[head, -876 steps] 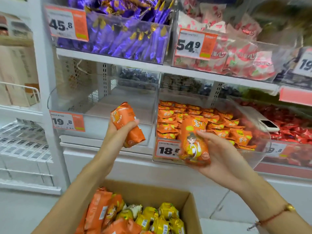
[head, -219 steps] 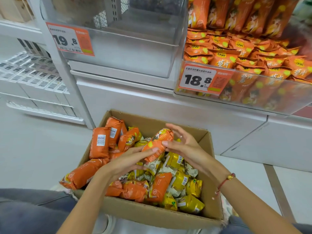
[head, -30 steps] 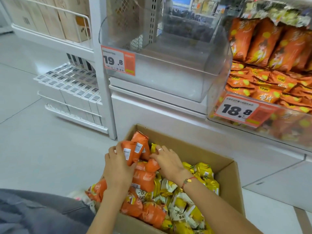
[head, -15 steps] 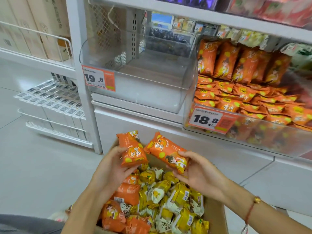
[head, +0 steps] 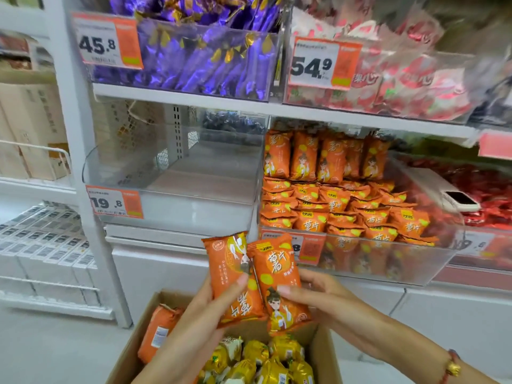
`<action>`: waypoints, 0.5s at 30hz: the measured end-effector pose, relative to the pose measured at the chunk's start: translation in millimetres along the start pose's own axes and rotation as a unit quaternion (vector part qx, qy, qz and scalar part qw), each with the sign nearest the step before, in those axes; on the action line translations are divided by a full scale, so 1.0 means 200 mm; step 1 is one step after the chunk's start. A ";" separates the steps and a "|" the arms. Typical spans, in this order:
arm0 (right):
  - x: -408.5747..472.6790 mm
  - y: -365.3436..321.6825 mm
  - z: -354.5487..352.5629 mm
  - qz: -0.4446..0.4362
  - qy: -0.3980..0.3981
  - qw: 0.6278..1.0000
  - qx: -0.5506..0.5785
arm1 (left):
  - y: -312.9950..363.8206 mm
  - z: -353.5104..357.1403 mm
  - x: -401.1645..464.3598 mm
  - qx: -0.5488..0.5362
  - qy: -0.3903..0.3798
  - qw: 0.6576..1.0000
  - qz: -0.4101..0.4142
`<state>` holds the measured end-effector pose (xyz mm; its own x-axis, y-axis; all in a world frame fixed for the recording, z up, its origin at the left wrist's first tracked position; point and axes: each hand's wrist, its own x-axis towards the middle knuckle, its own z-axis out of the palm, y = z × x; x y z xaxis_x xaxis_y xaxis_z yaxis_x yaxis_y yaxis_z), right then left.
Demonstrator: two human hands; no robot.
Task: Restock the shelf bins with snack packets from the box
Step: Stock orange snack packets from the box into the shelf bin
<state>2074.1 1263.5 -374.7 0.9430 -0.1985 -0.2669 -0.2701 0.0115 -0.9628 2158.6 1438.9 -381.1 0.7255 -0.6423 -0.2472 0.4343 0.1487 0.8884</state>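
My left hand (head: 203,309) grips two orange snack packets (head: 228,268), thumb across the front one. My right hand (head: 318,296) holds another orange packet (head: 278,284) beside them, thumb on its printed figure. Both hands are raised above the cardboard box (head: 133,353), which holds orange packets (head: 159,329) at the left and several yellow packets (head: 263,358). Just above and right of the hands, the clear bin (head: 388,267) tagged 18.8 is packed with the same orange packets (head: 343,209). The clear bin (head: 171,195) tagged 19.8 on its left holds nothing.
The upper shelf carries a bin of purple packets (head: 199,51) and one of red-and-white packets (head: 401,79). A phone (head: 460,199) lies on the rim between the orange bin and a bin of red packets (head: 482,189). White boxed goods (head: 44,245) fill the low rack at left.
Both hands have risen from the box toward the shelf and come together, packets now upright and overlapping. The view has tilted up, showing the upper shelf.
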 end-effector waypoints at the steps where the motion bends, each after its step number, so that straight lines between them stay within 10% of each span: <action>1: -0.01 -0.03 -0.03 -0.016 0.005 1.000 0.006 | 0.02 0.02 0.01 0.010 -0.006 1.000 0.009; 15: 0.00 -0.46 -0.73 -0.131 0.287 0.942 0.118 | 0.49 0.40 0.47 0.292 0.009 0.939 0.184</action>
<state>2069.9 1119.1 -279.8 0.6930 -0.7208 -0.0173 0.0714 0.0925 -0.9932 2226.5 1333.9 -286.2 0.7807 -0.6141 0.1161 -0.2097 -0.0825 0.9743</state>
